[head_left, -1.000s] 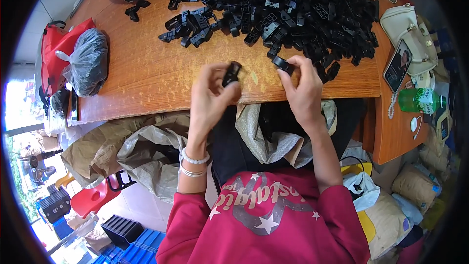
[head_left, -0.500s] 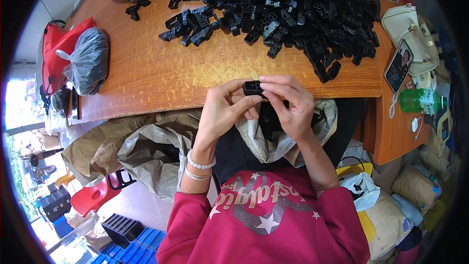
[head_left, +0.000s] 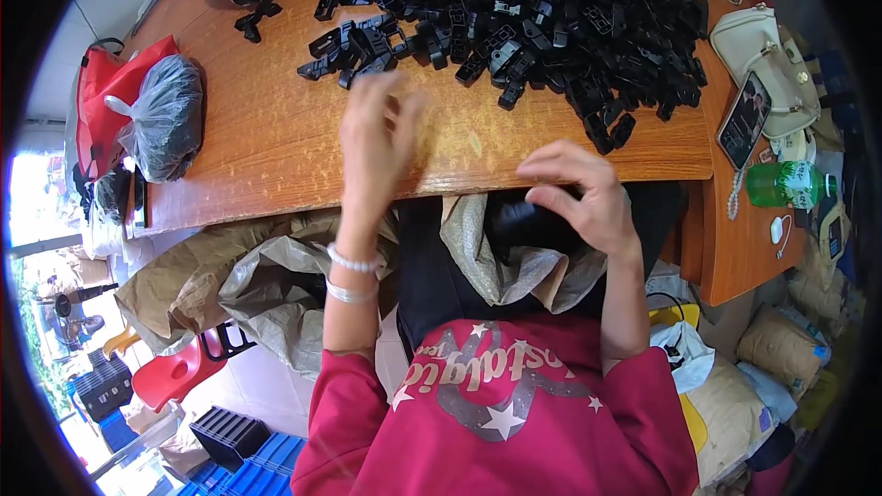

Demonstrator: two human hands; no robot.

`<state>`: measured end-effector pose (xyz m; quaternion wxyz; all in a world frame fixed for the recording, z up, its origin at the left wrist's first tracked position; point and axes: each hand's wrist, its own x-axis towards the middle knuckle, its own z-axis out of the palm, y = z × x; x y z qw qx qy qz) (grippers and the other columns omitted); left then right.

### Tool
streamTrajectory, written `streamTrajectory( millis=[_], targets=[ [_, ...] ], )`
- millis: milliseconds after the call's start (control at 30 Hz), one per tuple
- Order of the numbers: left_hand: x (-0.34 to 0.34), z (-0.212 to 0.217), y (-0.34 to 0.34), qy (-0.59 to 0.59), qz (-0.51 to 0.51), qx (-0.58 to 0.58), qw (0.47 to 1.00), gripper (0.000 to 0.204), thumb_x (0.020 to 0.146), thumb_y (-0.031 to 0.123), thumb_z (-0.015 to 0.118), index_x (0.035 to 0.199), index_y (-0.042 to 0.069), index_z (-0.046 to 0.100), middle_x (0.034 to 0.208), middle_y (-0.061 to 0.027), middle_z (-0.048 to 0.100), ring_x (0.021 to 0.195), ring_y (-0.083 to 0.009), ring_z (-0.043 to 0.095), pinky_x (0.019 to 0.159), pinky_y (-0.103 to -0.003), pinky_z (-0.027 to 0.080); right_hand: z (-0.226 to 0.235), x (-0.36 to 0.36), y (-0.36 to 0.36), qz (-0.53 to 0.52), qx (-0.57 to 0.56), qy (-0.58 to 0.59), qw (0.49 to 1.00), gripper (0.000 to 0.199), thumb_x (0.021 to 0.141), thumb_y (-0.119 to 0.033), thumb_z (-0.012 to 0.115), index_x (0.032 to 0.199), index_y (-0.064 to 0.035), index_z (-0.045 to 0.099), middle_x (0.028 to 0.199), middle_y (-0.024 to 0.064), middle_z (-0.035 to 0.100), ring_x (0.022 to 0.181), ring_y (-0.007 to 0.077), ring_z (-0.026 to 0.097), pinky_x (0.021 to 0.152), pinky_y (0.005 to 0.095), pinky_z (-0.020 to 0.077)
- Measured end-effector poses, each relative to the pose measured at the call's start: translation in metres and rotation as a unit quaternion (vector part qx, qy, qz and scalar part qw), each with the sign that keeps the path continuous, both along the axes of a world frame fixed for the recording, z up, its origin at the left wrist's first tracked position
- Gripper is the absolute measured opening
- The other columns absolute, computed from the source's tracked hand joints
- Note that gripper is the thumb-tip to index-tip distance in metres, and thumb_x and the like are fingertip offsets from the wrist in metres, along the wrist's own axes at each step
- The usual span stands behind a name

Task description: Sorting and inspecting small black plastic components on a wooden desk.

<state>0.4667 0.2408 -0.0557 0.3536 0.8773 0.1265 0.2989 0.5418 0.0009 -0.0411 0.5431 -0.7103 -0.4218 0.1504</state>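
Note:
Over the wooden table, my left hand [head_left: 375, 133] is smeared by motion, just short of a loose cluster of black plastic parts [head_left: 372, 44]. Whether its fingers hold anything cannot be made out. My right hand [head_left: 588, 195] hovers at the table's front edge, thumb and fingers apart, with nothing between them. Beneath it, an open woven sack [head_left: 478, 253] rests on my lap. A blurred dark shape [head_left: 522, 219] shows in the sack's mouth, too smeared to name. A large heap of similar black plastic parts [head_left: 551, 18] covers the far side of the table.
A red bag [head_left: 99, 96] and a tied plastic bag [head_left: 165, 115] lie at the table's left end. On the right are a white handbag [head_left: 767, 64], a phone [head_left: 744, 119] and a green bottle [head_left: 785, 185]. Another open sack [head_left: 294, 285] hangs below the front edge at left.
Both hands held a small black plastic part together. Now they are apart: my left hand has moved up-left toward the cluster, my right hand slightly right and down, letting go of the part.

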Motion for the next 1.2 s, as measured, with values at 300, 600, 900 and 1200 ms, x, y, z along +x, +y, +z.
streamTrajectory(
  millis=[300, 600, 900, 1200],
  targets=[
    [0.028, -0.017, 0.025, 0.115, 0.099, 0.300, 0.942, 0.017, 0.080, 0.003, 0.061, 0.096, -0.002, 0.055, 0.093, -0.0163, 0.055, 0.081, -0.0329, 0.062, 0.063, -0.040, 0.051, -0.017, 0.015, -0.016, -0.365, -0.256, -0.332, 0.831, 0.024, 0.076, -0.010, 0.074, 0.096, 0.0021, 0.066, 0.091, 0.0094, 0.055, 0.090, 0.0239, 0.052, 0.075, 0.0375, 0.0378],
    [0.005, -0.008, 0.045, 0.055, 0.053, 0.165, 0.983, 0.017, 0.082, 0.003, 0.060, 0.100, 0.001, 0.063, 0.076, -0.0126, 0.064, 0.064, -0.0205, 0.063, 0.054, -0.032, 0.050, -0.024, -0.010, 0.001, -0.287, -0.012, -0.251, 0.924, 0.024, 0.077, -0.005, 0.073, 0.098, -0.0010, 0.063, 0.096, 0.0097, 0.063, 0.088, 0.0233, 0.059, 0.076, 0.0354, 0.0437],
    [-0.037, 0.013, -0.044, 0.060, -0.169, -0.460, 0.869, 0.014, 0.092, -0.004, 0.053, 0.104, -0.008, 0.058, 0.071, -0.0070, 0.065, 0.061, -0.0100, 0.063, 0.055, -0.020, 0.049, 0.000, -0.036, 0.036, -0.149, 0.123, -0.051, 0.980, 0.026, 0.077, 0.005, 0.069, 0.102, 0.0009, 0.067, 0.098, 0.0122, 0.065, 0.082, 0.0214, 0.065, 0.070, 0.0306, 0.0524],
    [-0.049, 0.021, -0.041, 0.110, -0.251, -0.486, 0.830, 0.041, 0.092, 0.004, 0.057, 0.131, -0.009, 0.048, 0.095, -0.0184, 0.067, 0.083, -0.0209, 0.068, 0.073, -0.030, 0.055, 0.001, -0.036, 0.032, -0.126, 0.046, -0.276, 0.952, 0.030, 0.072, 0.000, 0.072, 0.102, -0.0012, 0.069, 0.107, 0.0101, 0.064, 0.099, 0.0297, 0.058, 0.079, 0.0369, 0.0492]
  ],
)
